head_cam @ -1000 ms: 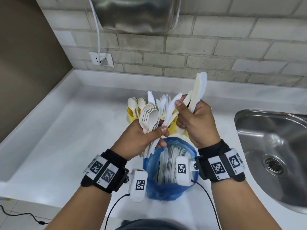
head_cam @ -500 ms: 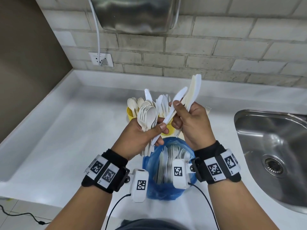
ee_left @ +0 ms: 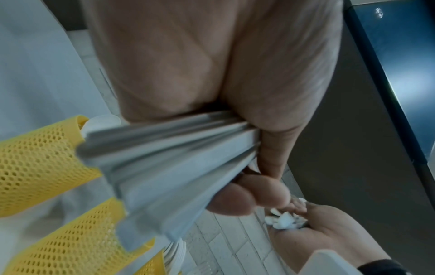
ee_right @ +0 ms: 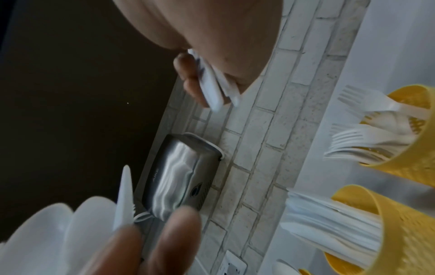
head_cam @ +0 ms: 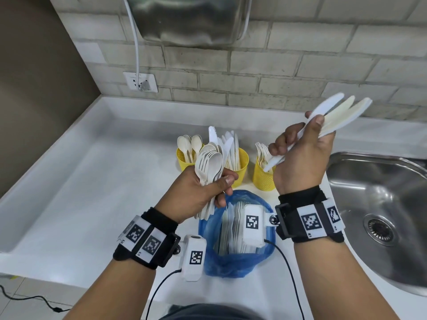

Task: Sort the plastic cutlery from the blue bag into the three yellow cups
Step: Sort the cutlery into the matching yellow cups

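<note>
The plastic cutlery is split four ways: a mixed bunch of spoons and forks [head_cam: 209, 165] gripped in the left hand [head_cam: 196, 195], a few knives [head_cam: 332, 116] pinched in the right hand [head_cam: 302, 155], more left in the blue bag [head_cam: 233, 250] on the counter [head_cam: 80, 181] just below both hands, and the rest already standing in the three yellow cups. Left cup [head_cam: 184, 158] holds spoons, middle cup [head_cam: 240, 167] knives, right cup [head_cam: 262, 179] forks. Both hands are closed tight round their bundles, neither free.

The step looks like dropping the knives into the middle cup. Best to square the handles first, since the blades fan apart, then lower them handle-down and let go only once they are inside the rim, clear of the forks beside it.

The head view alone shows the bag and the sink [head_cam: 379, 204]. The left wrist view shows the fanned handles [ee_left: 179, 163] under the palm; the right wrist view shows fork tines [ee_right: 357, 141] and the wall dispenser [ee_right: 183, 178] closer
</note>
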Tool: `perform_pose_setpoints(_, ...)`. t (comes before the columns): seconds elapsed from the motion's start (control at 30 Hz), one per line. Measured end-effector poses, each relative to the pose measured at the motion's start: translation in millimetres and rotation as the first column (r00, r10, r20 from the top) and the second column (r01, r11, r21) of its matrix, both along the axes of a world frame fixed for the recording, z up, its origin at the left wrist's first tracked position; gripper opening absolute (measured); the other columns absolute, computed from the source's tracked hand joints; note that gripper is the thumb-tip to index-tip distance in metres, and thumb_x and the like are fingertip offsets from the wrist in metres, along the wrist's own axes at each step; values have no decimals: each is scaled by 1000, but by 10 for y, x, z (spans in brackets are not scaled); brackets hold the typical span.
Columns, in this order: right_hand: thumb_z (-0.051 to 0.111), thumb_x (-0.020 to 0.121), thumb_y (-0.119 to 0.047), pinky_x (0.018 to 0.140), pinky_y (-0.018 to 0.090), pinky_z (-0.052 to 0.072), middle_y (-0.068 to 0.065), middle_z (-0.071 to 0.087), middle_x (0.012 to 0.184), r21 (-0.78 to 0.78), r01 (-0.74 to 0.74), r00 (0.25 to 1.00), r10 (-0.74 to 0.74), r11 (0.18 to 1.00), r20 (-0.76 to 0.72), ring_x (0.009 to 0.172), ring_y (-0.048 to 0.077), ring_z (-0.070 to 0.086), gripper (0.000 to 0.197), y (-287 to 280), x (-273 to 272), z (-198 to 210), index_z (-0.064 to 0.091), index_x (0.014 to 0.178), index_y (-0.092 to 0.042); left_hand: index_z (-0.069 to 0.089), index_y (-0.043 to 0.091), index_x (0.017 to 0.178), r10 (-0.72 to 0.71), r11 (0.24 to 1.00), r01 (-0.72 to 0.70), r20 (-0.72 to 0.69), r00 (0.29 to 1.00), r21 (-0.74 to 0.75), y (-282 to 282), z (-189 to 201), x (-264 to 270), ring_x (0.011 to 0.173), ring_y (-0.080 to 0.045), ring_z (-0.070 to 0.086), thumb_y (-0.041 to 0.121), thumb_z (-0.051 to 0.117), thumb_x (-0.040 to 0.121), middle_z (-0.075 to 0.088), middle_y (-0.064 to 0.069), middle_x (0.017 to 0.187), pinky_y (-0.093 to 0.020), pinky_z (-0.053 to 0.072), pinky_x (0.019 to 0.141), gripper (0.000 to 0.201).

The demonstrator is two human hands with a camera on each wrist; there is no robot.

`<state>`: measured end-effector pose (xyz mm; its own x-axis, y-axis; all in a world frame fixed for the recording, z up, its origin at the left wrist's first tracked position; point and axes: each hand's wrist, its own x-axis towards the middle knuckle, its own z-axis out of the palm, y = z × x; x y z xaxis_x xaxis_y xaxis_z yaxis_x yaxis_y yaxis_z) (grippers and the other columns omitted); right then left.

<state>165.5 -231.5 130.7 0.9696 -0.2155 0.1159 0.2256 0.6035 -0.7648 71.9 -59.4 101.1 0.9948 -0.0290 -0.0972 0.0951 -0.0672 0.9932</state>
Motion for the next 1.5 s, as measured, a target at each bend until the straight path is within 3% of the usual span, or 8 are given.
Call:
perform_pose_setpoints(0.27, 60, 101, -30, 48, 26, 28, -11, 33, 44, -205, -36, 984, 70, 978, 163, 37, 16, 27, 50, 231, -213, 72, 42, 55, -27, 66, -5, 120, -34, 983, 9, -135, 990, -183, -74, -17, 51, 82, -29, 75, 9, 62, 100, 76, -23, 104, -34, 60, 73, 25)
perform_pose_setpoints(0.43, 66, 88, -24, 50, 28, 31, -5, 35, 43, -300, -205, 956, 256, 932, 144, 37, 18, 30, 43, 345, -323, -119, 42, 53, -25, 69, -7, 112, -1, 941, -57, -171, 985, -335, -88, 19, 61, 89, -37, 71, -3, 61, 97, 73, -30, 104, -37, 62, 78, 18)
perform_pose_setpoints(0.67, 65, 92, -30, 52, 24, 32, -11, 39, 46, -419, -208, 962, 263, 884, 77, 40, 10, 35, 34, 321, -272, -187, 53, 61, -28, 69, -6, 114, -2, 952, -51, -173, 985, -302, -67, -9, 34, 88, -36, 72, -4, 59, 97, 75, -27, 102, -36, 62, 78, 19)
perform_pose_setpoints(0.83, 71, 92, -28, 60, 23, 45, 0, 64, 67, -731, -226, 936, 352, 644, 21, 56, 5, 58, 14, 172, -101, -154, 74, 100, -18, 67, -2, 117, -47, 994, 38, -87, 995, -100, -36, -12, 41, 82, -32, 75, 3, 61, 100, 78, -19, 99, -38, 61, 77, 19)
perform_pose_setpoints(0.93, 69, 98, -23, 62, 21, 46, -10, 69, 69, -798, -248, 911, 413, 549, 1, 61, 3, 62, 13, 119, -105, -137, 76, 94, -12, 67, 0, 115, -127, 991, 126, -43, 991, -38, -37, 14, 26, 80, -29, 74, 5, 61, 101, 78, -16, 98, -36, 60, 75, 16)
perform_pose_setpoints(1.07, 63, 101, -14, 51, 7, 38, -17, 62, 56, -751, -327, 879, 477, 574, -19, 46, -1, 55, 15, 63, -103, -89, 73, 99, -4, 68, 5, 113, -211, 978, 210, -16, 977, -15, -26, 40, 7, 77, -25, 73, 4, 60, 101, 77, -15, 93, -36, 61, 77, 14)
perform_pose_setpoints(1.27, 67, 99, -12, 54, 10, 39, -20, 58, 53, -774, -281, 888, 459, 567, 13, 47, -2, 53, 12, 50, -64, -84, 69, 87, -14, 67, 1, 118, -242, 970, 242, -30, 970, -2, -20, 31, 5, 78, -28, 73, 8, 60, 102, 76, -18, 92, -37, 59, 78, 19)
perform_pose_setpoints(1.5, 61, 99, -25, 52, 23, 35, -12, 47, 51, -486, -145, 983, 181, 862, 28, 44, 10, 41, 14, 89, 17, -143, 62, 86, -20, 71, 8, 106, 6, 999, -8, 47, 999, 43, -33, 26, -19, 58, -17, 64, 21, 59, 103, 75, -3, 82, -30, 54, 59, 18)
